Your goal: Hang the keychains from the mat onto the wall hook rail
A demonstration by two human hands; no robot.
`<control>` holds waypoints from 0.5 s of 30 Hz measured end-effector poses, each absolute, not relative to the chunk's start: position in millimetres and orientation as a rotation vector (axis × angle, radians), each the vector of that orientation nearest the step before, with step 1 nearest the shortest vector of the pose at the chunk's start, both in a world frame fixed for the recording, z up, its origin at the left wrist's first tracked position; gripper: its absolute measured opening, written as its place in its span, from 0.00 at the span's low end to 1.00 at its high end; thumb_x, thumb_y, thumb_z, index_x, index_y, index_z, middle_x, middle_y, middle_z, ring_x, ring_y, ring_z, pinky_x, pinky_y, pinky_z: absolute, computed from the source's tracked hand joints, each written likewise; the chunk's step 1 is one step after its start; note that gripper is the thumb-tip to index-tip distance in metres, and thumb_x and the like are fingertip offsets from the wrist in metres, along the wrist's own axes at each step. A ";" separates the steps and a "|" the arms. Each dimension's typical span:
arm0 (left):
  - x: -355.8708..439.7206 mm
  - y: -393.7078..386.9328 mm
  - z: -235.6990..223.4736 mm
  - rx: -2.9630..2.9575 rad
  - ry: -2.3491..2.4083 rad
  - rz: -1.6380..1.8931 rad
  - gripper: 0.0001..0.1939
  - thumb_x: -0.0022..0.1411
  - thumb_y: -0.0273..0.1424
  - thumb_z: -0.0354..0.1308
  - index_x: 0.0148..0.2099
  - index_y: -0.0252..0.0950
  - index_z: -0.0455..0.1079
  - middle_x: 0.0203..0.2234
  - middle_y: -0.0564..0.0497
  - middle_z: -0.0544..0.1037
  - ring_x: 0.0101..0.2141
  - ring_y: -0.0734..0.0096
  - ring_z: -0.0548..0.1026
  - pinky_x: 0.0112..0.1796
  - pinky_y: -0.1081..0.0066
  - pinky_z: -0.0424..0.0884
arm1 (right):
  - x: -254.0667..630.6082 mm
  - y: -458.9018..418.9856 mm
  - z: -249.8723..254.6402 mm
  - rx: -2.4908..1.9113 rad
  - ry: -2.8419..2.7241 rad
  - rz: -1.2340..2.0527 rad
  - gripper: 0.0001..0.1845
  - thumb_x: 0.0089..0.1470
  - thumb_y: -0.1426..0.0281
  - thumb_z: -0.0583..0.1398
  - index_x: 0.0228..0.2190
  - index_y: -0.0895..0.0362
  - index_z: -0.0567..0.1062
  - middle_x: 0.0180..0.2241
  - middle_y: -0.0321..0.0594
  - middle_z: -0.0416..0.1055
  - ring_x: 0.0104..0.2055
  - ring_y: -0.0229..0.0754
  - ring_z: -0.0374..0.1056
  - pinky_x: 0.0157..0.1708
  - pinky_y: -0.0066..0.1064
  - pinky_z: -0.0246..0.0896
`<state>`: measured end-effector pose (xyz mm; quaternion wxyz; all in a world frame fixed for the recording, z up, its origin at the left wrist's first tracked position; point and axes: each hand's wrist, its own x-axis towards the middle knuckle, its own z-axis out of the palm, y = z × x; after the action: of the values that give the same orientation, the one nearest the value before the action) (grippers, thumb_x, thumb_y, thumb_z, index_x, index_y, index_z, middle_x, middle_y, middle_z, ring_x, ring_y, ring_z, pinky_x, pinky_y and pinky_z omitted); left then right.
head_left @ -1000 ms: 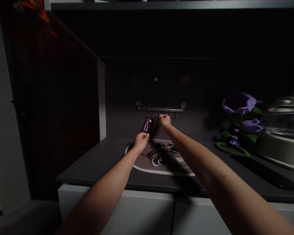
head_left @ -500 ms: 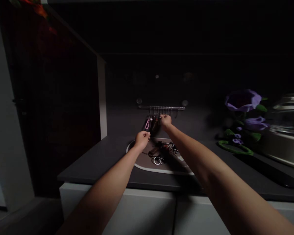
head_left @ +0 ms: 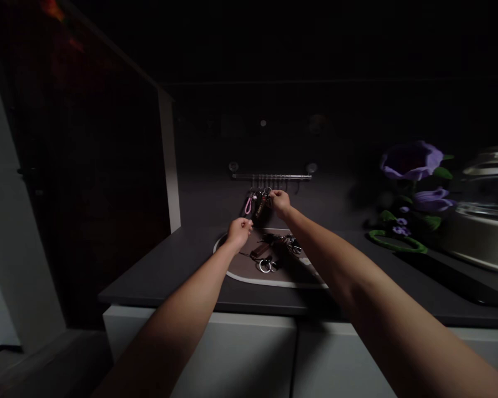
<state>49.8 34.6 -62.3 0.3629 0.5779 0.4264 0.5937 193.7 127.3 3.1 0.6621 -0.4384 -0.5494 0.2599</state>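
A metal hook rail point(head_left: 271, 177) is fixed to the dark back wall. Beneath it hang a pink keychain point(head_left: 248, 205) and a dark key fob point(head_left: 260, 206). My right hand point(head_left: 279, 202) is pinched on the ring at the top of that fob, just under the hooks. My left hand point(head_left: 238, 232) is lower, fingers closed near the fob's bottom end; what it grips is too dim to make out. Below both hands an oval tray point(head_left: 249, 277) with a white rim holds more keys point(head_left: 282, 243) and loose key rings point(head_left: 266, 266).
The tray sits on a dark countertop point(head_left: 174, 271) over white cabinet fronts point(head_left: 249, 354). Purple artificial flowers point(head_left: 410, 166) with a green loop stand to the right, beside a metal lidded pot point(head_left: 481, 215). A white panel edge point(head_left: 169, 166) and a dark recess lie on the left.
Both hands have stayed at the hanging fob, rising slightly in the picture as the camera dipped. The right hand's pinch now sits closer to the hooks.
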 end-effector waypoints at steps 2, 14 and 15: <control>49.7 34.4 -62.5 1.485 1.102 1.513 0.06 0.55 0.25 0.50 0.27 0.30 0.66 0.17 0.56 0.67 0.16 0.84 0.62 0.20 0.79 0.57 | 193.2 124.6 3.5 -0.975 -1.218 0.682 0.04 0.48 0.72 0.55 0.27 0.60 0.68 0.19 0.33 0.65 0.21 0.31 0.63 0.26 0.26 0.63; 50.1 32.6 -65.2 1.530 1.137 1.434 0.03 0.54 0.22 0.52 0.28 0.31 0.66 0.17 0.56 0.67 0.17 0.84 0.63 0.21 0.80 0.59 | 199.8 121.2 -2.3 -1.075 -1.395 0.563 0.08 0.47 0.71 0.54 0.27 0.61 0.71 0.19 0.36 0.66 0.21 0.32 0.60 0.25 0.23 0.59; 50.2 32.4 -65.5 1.540 1.139 1.429 0.03 0.53 0.22 0.52 0.28 0.31 0.66 0.17 0.56 0.67 0.17 0.84 0.63 0.21 0.80 0.59 | 200.9 121.2 -4.1 -1.081 -1.414 0.541 0.08 0.47 0.71 0.54 0.28 0.62 0.71 0.20 0.36 0.67 0.22 0.32 0.60 0.26 0.24 0.59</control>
<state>50.2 32.4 -65.5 0.3670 0.5993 0.4434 0.5564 200.9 121.2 -4.1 0.5976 -0.4659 -0.6094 0.2332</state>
